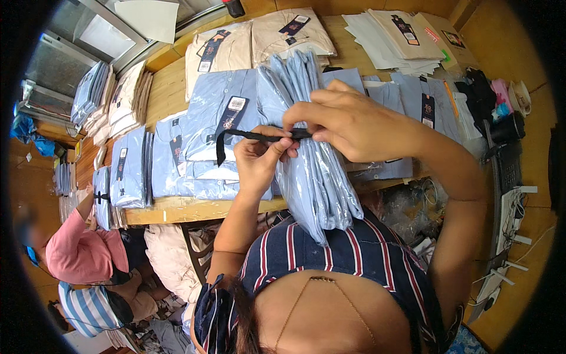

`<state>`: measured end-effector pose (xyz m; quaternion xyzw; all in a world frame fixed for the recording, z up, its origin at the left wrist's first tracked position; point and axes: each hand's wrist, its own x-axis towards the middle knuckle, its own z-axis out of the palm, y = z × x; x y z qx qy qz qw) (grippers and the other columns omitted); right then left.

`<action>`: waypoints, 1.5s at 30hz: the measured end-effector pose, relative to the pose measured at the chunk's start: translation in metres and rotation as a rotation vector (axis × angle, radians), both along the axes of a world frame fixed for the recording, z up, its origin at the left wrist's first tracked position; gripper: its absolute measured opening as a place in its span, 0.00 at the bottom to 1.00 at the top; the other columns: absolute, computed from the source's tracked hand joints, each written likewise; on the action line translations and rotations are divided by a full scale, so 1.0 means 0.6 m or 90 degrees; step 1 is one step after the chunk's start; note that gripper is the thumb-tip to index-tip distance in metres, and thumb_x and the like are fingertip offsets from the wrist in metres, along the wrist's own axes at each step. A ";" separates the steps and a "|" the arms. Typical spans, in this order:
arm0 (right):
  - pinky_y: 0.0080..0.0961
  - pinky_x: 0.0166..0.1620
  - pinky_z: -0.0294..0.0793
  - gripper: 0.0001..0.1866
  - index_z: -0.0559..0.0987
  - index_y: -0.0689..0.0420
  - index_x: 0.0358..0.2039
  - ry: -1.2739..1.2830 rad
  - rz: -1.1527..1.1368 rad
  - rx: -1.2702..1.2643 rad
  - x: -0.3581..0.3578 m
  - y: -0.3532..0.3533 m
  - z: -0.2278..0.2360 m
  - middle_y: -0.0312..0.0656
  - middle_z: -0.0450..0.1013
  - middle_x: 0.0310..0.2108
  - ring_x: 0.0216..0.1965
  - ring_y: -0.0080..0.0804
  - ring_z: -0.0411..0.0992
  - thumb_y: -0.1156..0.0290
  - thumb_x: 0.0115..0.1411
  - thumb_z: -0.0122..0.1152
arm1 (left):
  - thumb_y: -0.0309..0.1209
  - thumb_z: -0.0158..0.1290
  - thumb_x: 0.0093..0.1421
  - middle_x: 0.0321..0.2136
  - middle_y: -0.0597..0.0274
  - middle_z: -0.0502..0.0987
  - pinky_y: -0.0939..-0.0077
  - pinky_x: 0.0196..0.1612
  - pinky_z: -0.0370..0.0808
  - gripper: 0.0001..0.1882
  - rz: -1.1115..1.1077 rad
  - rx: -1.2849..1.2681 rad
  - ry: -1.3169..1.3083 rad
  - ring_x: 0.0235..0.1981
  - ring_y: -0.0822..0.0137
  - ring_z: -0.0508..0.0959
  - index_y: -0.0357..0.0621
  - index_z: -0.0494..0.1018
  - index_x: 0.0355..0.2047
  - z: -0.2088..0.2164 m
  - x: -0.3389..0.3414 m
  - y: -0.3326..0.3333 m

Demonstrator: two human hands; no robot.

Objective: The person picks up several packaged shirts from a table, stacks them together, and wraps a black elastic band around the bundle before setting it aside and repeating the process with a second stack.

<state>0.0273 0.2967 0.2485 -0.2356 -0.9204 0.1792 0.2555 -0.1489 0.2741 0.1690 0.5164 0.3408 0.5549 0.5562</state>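
Note:
A bundle of folded light-blue shirts in clear plastic bags stands on edge in front of me, leaning over the table's near edge. Around its middle runs a black cloth strip, one loose end hanging off to the left. My left hand pinches the strip at the bundle's left side. From the right, my right hand reaches across the bundle, its fingers closed on the strip close to the left fingertips. The crossing of the strip is partly hidden by my fingers.
Bagged blue shirts lie in stacks along the wooden table. Cream shirts and papers lie behind. A keyboard is at the right. At the left, a person in pink touches another tied bundle.

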 end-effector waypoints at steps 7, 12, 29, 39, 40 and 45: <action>0.30 0.19 0.60 0.10 0.67 0.56 0.33 -0.197 -0.067 0.096 0.031 -0.107 0.035 0.39 0.64 0.09 0.12 0.32 0.65 0.70 0.48 0.45 | 0.21 0.53 0.44 0.20 0.56 0.73 0.87 0.21 0.65 0.06 -0.119 -0.109 -0.039 0.20 0.72 0.73 0.33 0.69 0.24 0.006 -0.013 0.016; 0.23 0.19 0.59 0.06 0.70 0.53 0.25 -0.269 0.242 0.001 0.037 -0.177 0.059 0.34 0.61 0.12 0.16 0.27 0.63 0.70 0.43 0.50 | 0.18 0.55 0.41 0.20 0.58 0.72 0.86 0.25 0.67 0.06 -0.155 -0.127 0.010 0.21 0.72 0.72 0.33 0.70 0.22 0.013 -0.020 0.031; 0.22 0.29 0.66 0.06 0.71 0.64 0.27 0.182 -0.165 -0.137 -0.006 -0.005 -0.043 0.44 0.68 0.24 0.26 0.35 0.68 0.77 0.46 0.50 | 0.15 0.51 0.31 0.23 0.58 0.72 0.80 0.27 0.69 0.09 -0.088 0.352 0.411 0.25 0.68 0.73 0.38 0.68 0.17 0.042 -0.005 0.016; 0.25 0.29 0.67 0.08 0.73 0.62 0.28 0.035 -0.054 -0.083 0.007 0.030 -0.049 0.46 0.69 0.23 0.25 0.38 0.68 0.77 0.46 0.48 | 0.19 0.54 0.30 0.19 0.62 0.69 0.82 0.14 0.65 0.09 0.216 0.909 0.485 0.19 0.67 0.69 0.42 0.65 0.11 -0.002 0.019 0.043; 0.26 0.30 0.67 0.08 0.73 0.61 0.27 0.016 -0.051 -0.106 0.009 0.030 -0.044 0.48 0.69 0.23 0.26 0.41 0.69 0.76 0.46 0.47 | 0.19 0.54 0.30 0.19 0.62 0.69 0.82 0.14 0.65 0.09 0.230 0.898 0.470 0.19 0.67 0.69 0.42 0.65 0.11 -0.005 0.022 0.042; 0.20 0.24 0.63 0.07 0.72 0.61 0.29 0.175 -0.206 -0.361 0.010 0.027 -0.049 0.39 0.64 0.19 0.21 0.22 0.64 0.79 0.47 0.47 | 0.17 0.56 0.31 0.19 0.59 0.68 0.78 0.17 0.67 0.09 0.195 0.847 0.399 0.20 0.62 0.71 0.39 0.67 0.13 -0.013 0.031 0.041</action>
